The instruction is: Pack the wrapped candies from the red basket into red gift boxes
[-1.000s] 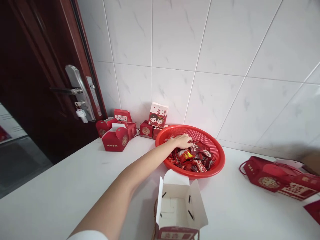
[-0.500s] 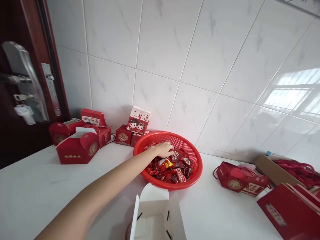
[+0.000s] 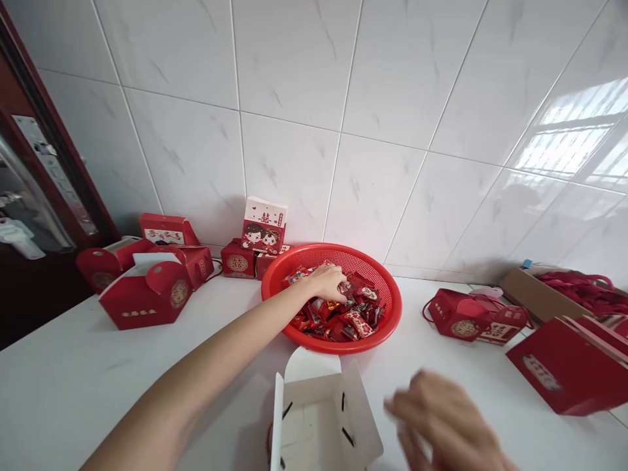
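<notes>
A red plastic basket point(image 3: 390, 314), perforated around its sides, holds a heap of red wrapped candies point(image 3: 360, 320). My left hand point(image 3: 328, 281) reaches into it, fingers curled down onto the candies; the fingertips are partly hidden. Below the basket an open box point(image 3: 314, 432), white inside, stands with its flaps up and nothing visible in it. To its right my right hand point(image 3: 441, 418) is raised over the table, blurred by motion, with its fingers bent; what they hold, if anything, cannot be made out.
Several red gift boxes point(image 3: 142, 297) stand at the left. A picture-printed box point(image 3: 265, 226) rests on small red boxes by the tiled wall. On the right are more red boxes point(image 3: 458, 315), a cardboard carton point(image 3: 527, 294) of red cords and flat red cartons point(image 3: 569, 373).
My right hand has come into view at the lower right. My left hand stays in the basket, its fingers now bent lower over the candies. The view has shifted somewhat to the right.
</notes>
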{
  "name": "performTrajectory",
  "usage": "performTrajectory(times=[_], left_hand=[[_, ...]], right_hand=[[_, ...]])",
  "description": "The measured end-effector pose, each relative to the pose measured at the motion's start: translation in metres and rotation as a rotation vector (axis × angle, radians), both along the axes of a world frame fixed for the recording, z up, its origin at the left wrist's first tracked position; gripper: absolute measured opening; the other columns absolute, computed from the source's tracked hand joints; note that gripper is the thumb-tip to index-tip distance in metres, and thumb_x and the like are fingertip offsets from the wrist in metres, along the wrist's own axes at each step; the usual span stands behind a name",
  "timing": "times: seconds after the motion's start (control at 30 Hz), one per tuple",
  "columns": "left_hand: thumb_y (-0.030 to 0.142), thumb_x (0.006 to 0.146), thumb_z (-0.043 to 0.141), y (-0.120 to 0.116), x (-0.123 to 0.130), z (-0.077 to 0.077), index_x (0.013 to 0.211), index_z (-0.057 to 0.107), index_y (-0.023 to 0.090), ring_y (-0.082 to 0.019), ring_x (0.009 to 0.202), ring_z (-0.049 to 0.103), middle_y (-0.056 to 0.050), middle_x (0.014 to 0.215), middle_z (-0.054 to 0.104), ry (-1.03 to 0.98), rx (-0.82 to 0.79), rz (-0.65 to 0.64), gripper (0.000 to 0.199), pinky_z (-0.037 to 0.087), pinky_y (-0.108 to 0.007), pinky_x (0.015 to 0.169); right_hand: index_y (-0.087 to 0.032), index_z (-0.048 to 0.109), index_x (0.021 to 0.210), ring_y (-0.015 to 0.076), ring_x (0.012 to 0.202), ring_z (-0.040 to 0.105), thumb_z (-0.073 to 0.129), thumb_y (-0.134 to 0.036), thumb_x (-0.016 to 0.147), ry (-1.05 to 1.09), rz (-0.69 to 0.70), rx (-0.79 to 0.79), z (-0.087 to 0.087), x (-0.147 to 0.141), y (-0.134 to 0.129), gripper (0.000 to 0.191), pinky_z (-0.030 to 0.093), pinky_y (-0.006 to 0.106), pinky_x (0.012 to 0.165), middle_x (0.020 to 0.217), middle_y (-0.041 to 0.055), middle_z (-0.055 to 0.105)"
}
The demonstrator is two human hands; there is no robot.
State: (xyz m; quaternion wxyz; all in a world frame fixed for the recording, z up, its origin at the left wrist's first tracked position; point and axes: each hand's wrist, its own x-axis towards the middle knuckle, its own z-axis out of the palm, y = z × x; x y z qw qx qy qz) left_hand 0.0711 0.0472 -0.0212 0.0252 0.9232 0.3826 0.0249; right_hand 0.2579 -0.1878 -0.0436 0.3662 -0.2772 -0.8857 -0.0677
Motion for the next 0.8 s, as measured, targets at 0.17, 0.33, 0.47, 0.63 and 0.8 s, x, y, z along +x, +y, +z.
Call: performTrajectory(times=[0.17,0.33,0.47,0.63,0.8], left_hand=[[0.03,0.076,0.072,0.0,-0.003,0.007,0.082,0.077,0.017,-0.038,0.114,0.061,-0.017,0.109,0.072,0.024,0.079,0.094,0.015,0.046,-0.05,0.103],[0.015,0.079,0.064,0.005,-0.01,0.005,0.084,0.075,0.016,-0.038,0.119,0.059,-0.017,0.111,0.074,0.031,0.108,0.176,0.013,0.04,-0.057,0.108],[0.017,0.085,0.059,0.005,-0.011,0.003,0.101,0.075,0.018,-0.034,0.125,0.058,-0.015,0.12,0.073,0.045,0.094,0.15,0.022,0.029,-0.061,0.117],[0.019,0.087,0.058,0.004,-0.006,-0.002,0.136,0.061,0.023,-0.029,0.135,0.053,-0.011,0.142,0.064,0.064,0.05,0.053,0.05,0.034,-0.048,0.118],[0.023,0.083,0.061,0.008,-0.005,-0.006,0.129,0.068,0.03,-0.03,0.132,0.057,-0.005,0.145,0.063,0.063,-0.039,-0.033,0.047,0.037,-0.044,0.115]], right_hand=[[-0.021,0.071,0.097,0.0198,0.074,0.069,0.056,-0.018,0.096,0.208,-0.298,-0.114,0.04,0.009,0.096,0.016,0.055,0.032,0.067,0.082,0.006,0.074],[-0.022,0.074,0.108,0.0241,0.109,0.07,0.057,-0.014,0.092,-0.103,-0.55,-0.561,0.048,0.004,0.161,0.025,0.052,0.033,0.09,0.116,0.0064,0.076],[-0.021,0.073,0.116,0.025,0.117,0.067,0.051,-0.003,0.088,-0.174,-0.618,-0.617,0.037,0.0,0.182,0.039,0.05,0.031,0.092,0.125,0.0078,0.074],[-0.022,0.074,0.116,0.0271,0.11,0.069,0.057,-0.006,0.085,-0.264,-0.66,-0.646,0.024,-0.002,0.188,0.039,0.046,0.032,0.089,0.115,0.0078,0.077],[-0.022,0.078,0.089,0.0233,0.093,0.07,0.058,-0.013,0.086,-0.301,-0.658,-0.673,0.026,-0.001,0.189,0.022,0.044,0.029,0.077,0.097,0.0058,0.079]])
